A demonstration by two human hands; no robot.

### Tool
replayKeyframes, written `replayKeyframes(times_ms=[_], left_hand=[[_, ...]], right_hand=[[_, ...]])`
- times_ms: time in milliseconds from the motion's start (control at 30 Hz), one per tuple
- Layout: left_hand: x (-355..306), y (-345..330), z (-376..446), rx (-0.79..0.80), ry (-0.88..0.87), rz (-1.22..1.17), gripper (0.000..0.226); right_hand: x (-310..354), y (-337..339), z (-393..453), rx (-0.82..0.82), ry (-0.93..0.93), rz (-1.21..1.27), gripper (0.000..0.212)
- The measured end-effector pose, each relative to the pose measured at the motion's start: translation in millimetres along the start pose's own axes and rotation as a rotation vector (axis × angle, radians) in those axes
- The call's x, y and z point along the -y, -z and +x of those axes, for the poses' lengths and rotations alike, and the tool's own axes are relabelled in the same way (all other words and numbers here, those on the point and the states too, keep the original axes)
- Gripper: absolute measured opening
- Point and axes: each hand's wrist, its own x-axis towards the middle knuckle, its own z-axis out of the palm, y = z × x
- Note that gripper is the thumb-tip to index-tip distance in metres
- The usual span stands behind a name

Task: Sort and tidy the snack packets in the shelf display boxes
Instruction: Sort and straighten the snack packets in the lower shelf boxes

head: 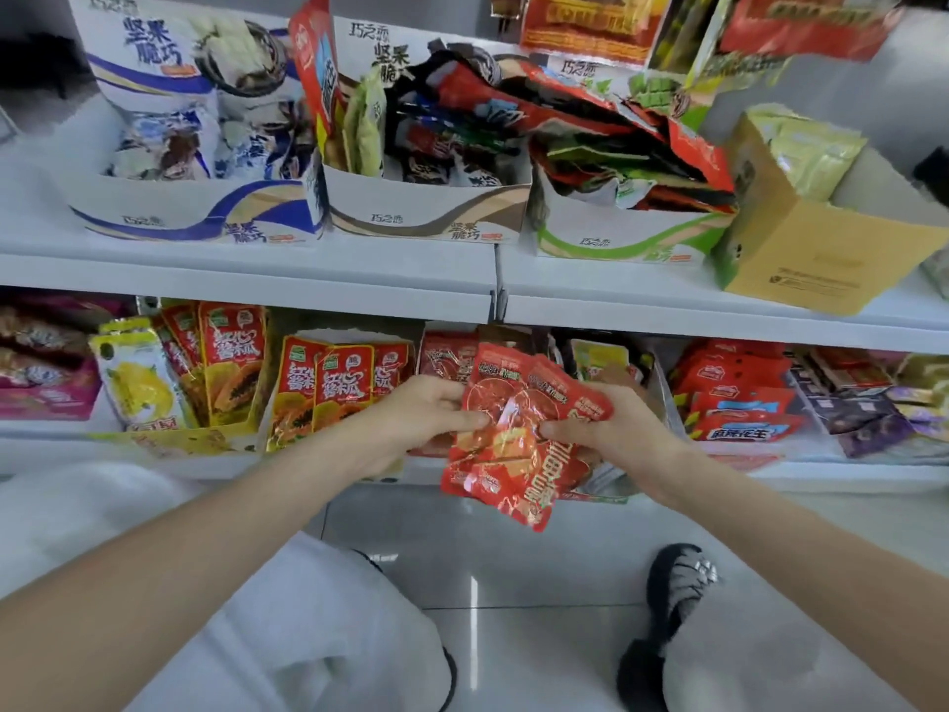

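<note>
Both hands hold one small stack of red snack packets (518, 434) in front of the lower shelf (821, 472): the left hand (426, 413) pinches its left edge with thumb on the face, and the right hand (601, 423) grips the right edge the same way. The stack hangs between them, fanned and a little askew, just before the open display box (655, 382) behind it. Judging by this, the step in hand is squaring up a gathered bunch; the next move likely calls for aligning the edges, then sliding them upright into that box, beside the papaya packets (339, 388) to the left.
</note>
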Motion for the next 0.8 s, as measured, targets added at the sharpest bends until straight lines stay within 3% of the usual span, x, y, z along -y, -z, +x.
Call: replayKeyframes(times_ms=[133,267,333,467,600,667,733,800], left_hand=[[4,16,2,-0.115,0.034,0.008,0.016],[10,25,1,-0.164,0.014,0.006,0.016],[12,27,-1,-0.171,-0.037,0.099,0.011],[9,27,-2,-0.067,-0.169,0.425,0.015],[2,19,-6,-0.042,-0.081,0.183,0.010],[-1,22,-9,0.039,0.042,-0.044,0.006],[0,30,-12,0.171,0.121,-0.237,0.030],[0,32,-15,0.191,0.107,-0.261,0.047]], right_hand=[[2,12,11,-0.075,0.015,-0.232,0.020],[14,20,15,0.065,0.077,-0.238,0.008],[21,19,17,0.143,0.200,-0.339,0.010],[28,6,26,0.239,0.491,-0.812,0.025],[28,-7,29,0.153,0.536,-0.697,0.020],[26,-2,33,0.094,0.514,-0.594,0.031],[23,5,32,0.012,0.495,-0.553,0.028],[17,10,31,-0.051,0.426,-0.483,0.021]])
